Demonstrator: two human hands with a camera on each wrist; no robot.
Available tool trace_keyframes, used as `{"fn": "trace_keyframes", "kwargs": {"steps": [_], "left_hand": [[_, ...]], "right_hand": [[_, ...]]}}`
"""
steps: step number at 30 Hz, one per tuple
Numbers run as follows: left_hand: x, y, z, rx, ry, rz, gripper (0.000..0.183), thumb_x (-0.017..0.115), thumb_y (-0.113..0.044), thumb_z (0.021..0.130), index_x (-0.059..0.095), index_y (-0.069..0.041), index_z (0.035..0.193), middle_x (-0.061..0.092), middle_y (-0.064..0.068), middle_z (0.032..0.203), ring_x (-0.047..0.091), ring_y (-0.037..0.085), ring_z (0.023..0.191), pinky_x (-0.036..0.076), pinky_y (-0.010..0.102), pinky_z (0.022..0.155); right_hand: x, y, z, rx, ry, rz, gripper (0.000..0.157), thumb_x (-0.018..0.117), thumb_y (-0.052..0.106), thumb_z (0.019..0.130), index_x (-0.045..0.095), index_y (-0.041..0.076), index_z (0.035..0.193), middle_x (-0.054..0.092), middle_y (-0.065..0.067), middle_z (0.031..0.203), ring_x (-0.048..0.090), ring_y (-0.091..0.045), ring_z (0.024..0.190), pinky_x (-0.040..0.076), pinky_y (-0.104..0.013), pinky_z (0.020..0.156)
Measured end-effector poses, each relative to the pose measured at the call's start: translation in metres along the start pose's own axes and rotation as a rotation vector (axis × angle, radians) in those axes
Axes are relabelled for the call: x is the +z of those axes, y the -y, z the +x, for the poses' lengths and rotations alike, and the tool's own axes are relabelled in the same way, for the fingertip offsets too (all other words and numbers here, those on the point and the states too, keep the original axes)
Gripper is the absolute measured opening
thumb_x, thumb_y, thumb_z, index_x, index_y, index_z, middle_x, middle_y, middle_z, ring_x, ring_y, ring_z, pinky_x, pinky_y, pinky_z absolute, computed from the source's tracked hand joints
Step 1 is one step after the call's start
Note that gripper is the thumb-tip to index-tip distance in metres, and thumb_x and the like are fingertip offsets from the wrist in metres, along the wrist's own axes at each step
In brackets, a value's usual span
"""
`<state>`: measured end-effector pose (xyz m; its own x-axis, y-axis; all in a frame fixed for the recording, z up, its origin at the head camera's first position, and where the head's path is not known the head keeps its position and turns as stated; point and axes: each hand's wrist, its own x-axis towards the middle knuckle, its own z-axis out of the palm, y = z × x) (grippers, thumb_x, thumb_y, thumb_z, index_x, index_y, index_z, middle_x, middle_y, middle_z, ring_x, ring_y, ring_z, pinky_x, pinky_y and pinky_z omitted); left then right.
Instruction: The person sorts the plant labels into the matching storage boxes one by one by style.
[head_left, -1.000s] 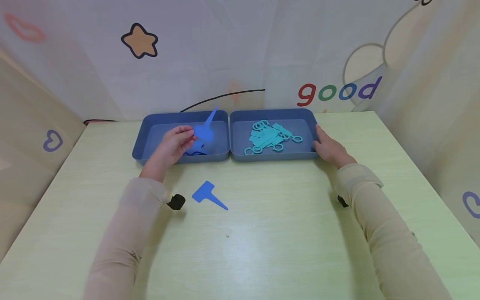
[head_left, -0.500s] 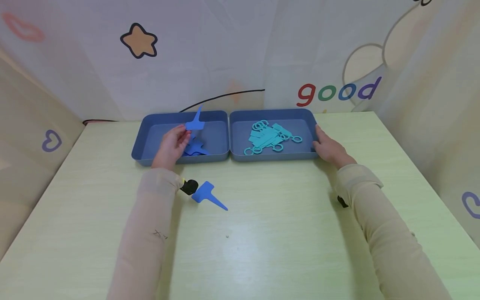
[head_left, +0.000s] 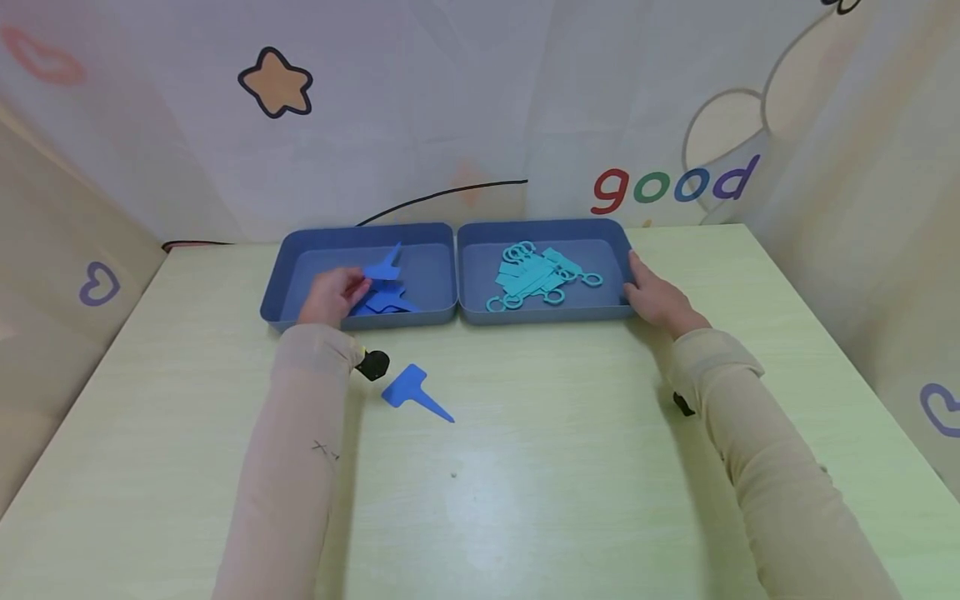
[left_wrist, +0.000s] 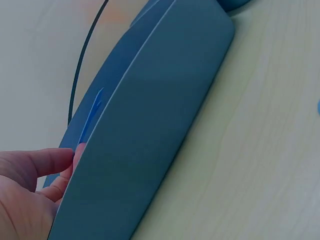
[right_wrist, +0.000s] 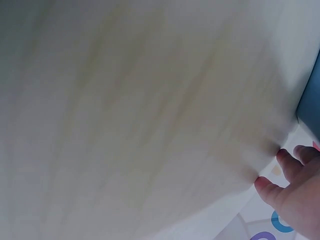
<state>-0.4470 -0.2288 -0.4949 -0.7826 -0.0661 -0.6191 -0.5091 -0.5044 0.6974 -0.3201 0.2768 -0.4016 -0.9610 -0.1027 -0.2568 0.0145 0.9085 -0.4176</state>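
My left hand [head_left: 333, 293] reaches over the near wall of the left tray [head_left: 311, 242]. It pinches a blue T-shaped plant label [head_left: 382, 271] between thumb and fingers, pointed stem up. In the left wrist view this label [left_wrist: 91, 116] shows edge-on behind the tray wall. Under it, several more blue labels [head_left: 386, 298] lie in a pile. One loose blue label [head_left: 408, 386] lies on the table in front. At the right end of the right tray [head_left: 547, 314], my right hand [head_left: 660, 296] rests against the outer wall, fingers extended; its fingertips [right_wrist: 262, 184] touch the table in the right wrist view.
Several turquoise tags with ring ends [head_left: 532, 273] lie heaped in the right tray. Both trays stand side by side near the back of the pale wooden table [head_left: 525, 467]. A printed curtain [head_left: 420, 117] hangs behind and at the sides.
My left hand moved left and then lowered the pinched label towards the pile in the left tray. The right hand stays against the right tray.
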Motion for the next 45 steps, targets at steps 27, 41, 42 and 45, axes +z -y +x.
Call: {"fn": "trace_keyframes", "kwargs": {"steps": [27,41,42,45], "left_hand": [[0.056,0.007,-0.168,0.359,-0.382,1.186,0.026,0.047,-0.011,0.079,0.06,0.003,0.098,0.043,-0.008,0.04,0.051,0.009,0.046,0.037,0.018,0.047],[0.053,-0.009,-0.178,0.715,-0.047,1.669,0.044,0.044,-0.023,0.089,0.045,0.0,0.126,0.046,0.019,0.129,0.043,0.037,0.116,0.037,0.047,0.094],[0.053,-0.009,-0.18,0.716,-0.008,1.7,0.051,0.043,-0.025,0.091,0.034,0.001,0.134,0.034,0.02,0.139,0.032,0.038,0.125,0.03,0.049,0.1],[0.053,-0.005,-0.19,0.75,0.105,1.791,0.06,0.043,-0.028,0.092,0.021,0.0,0.14,0.017,0.018,0.146,0.015,0.036,0.134,0.02,0.051,0.105]], "right_hand": [[0.002,0.0,0.001,0.011,0.014,-0.007,0.061,0.02,0.03,0.095,-0.02,0.016,0.139,-0.01,-0.01,0.148,0.001,-0.034,0.136,0.007,-0.054,0.106],[0.001,-0.001,0.002,0.016,0.011,-0.013,0.061,0.02,0.031,0.095,-0.021,0.017,0.138,-0.01,-0.009,0.148,0.003,-0.036,0.135,0.009,-0.055,0.106],[0.001,-0.001,0.001,0.017,0.011,-0.012,0.061,0.02,0.031,0.095,-0.02,0.017,0.138,-0.01,-0.009,0.148,0.003,-0.036,0.135,0.009,-0.056,0.106],[0.0,-0.002,0.001,0.023,0.013,-0.009,0.061,0.02,0.032,0.095,-0.021,0.018,0.138,-0.01,-0.009,0.148,0.003,-0.036,0.135,0.009,-0.056,0.106]]}}
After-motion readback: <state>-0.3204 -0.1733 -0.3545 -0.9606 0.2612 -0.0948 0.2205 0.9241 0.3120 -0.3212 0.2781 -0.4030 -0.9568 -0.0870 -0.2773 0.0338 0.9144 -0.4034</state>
